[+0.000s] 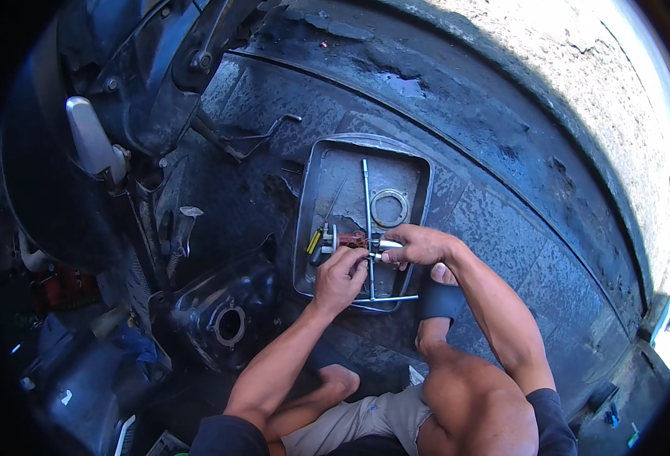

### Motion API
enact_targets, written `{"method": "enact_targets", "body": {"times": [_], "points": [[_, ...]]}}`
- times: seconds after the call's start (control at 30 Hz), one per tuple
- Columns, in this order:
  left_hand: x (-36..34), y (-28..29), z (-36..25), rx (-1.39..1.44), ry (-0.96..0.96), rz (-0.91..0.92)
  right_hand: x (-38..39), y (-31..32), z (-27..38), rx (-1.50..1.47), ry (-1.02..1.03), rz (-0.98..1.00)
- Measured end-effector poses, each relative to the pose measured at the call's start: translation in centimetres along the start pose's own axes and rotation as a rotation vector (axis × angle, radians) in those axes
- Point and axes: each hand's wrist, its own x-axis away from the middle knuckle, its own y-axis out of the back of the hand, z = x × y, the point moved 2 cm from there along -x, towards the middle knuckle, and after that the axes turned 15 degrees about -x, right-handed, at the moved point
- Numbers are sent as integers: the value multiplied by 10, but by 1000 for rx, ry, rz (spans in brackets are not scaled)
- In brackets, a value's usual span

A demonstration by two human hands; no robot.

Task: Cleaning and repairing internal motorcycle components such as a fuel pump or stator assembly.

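Note:
Over a grey tray (428,178) on the ground, my two hands meet around what looks like a fuel pump (352,240), with a pale round flange, reddish-brown wires and a silvery body. My left hand (339,280) is closed, its fingertips pinching at the pump's near side. From the other side my right hand (420,247) is closed around the silvery end, its fingers partly hiding it. A long T-handle wrench (366,190) lies across the tray beneath the hands. Beyond it rests a round metal ring (390,207). A yellow-and-black screwdriver (315,239) lies left of the pump.
A dark fuel tank (225,300) with a round opening stands left of the tray. Farther left rises a motorcycle (130,99) with a silver lever. My sandalled foot (443,292) is close to the tray's right side. A kerb-like edge (578,144) curves behind.

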Motion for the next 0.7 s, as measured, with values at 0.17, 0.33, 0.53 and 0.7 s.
{"method": "enact_targets", "body": {"times": [0.17, 0.33, 0.53, 0.7], "points": [[2, -1, 2, -58, -9, 14, -1, 1, -8, -97, 24, 14], [2, -2, 3, -72, -22, 26, -1, 1, -5, -194, -28, 47], [-4, -4, 3, 91, 215, 178, -2, 3, -10, -300, -29, 43], [-3, -5, 4, 137, 285, 210, -3, 2, -10, -273, -23, 51]]}}
